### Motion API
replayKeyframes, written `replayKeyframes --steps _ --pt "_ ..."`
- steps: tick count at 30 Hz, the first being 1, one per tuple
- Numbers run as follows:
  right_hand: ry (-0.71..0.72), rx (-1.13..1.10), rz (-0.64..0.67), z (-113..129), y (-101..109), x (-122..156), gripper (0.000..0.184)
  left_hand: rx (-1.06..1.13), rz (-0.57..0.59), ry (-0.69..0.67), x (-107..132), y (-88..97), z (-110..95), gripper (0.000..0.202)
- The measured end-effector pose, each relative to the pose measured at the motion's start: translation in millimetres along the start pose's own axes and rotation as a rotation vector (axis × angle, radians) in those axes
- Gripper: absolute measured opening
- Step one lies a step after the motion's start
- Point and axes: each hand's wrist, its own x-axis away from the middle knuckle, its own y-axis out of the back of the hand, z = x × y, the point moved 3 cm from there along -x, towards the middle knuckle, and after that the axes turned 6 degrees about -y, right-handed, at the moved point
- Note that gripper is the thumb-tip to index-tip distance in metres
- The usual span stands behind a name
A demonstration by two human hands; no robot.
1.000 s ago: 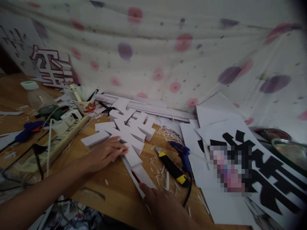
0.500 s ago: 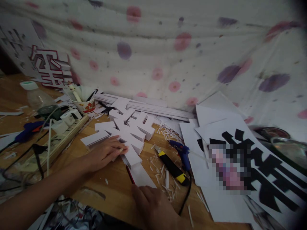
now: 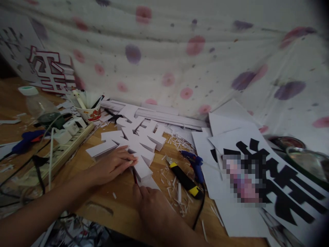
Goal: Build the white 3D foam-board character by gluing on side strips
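Note:
A white three-dimensional character built of board strips [image 3: 142, 139] lies on the wooden table in front of me. My left hand [image 3: 113, 163] presses on its near stroke from the left, fingers and thumb closed together at the stroke's edge. Below it, my right hand [image 3: 154, 207] grips a thin red stick-like tool [image 3: 135, 176]. The tool's tip reaches the side of that same stroke; its exact kind I cannot make out. A flat white sheet piece [image 3: 151, 182] shows from beneath the stroke, partly covered by my right hand.
A yellow-and-black box cutter [image 3: 185, 180] and a blue glue gun [image 3: 194, 161] lie at right among white scraps. Printed sheets [image 3: 218, 212] spread beyond them. At left are a power strip [image 3: 64, 151], a plastic bottle [image 3: 38, 104] and a cup of pens [image 3: 89, 113].
My right hand has moved a little up and left, bringing the red tool along the stroke's left side. Less of the tool shows. My left hand and the character stay put.

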Motion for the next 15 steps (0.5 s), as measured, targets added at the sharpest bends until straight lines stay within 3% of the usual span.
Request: replayKeyframes --steps 5,15 --pt "0.015 -0.007 0.001 -0.6 3.0 11.2 0.016 -0.004 0.002 0.006 -0.5 0.6 -0.5 0.033" --pt "-0.051 -0.057 -0.049 -10.8 -9.7 41.5 0.021 -0.021 0.018 0.028 0.2 0.5 -2.5 0.031"
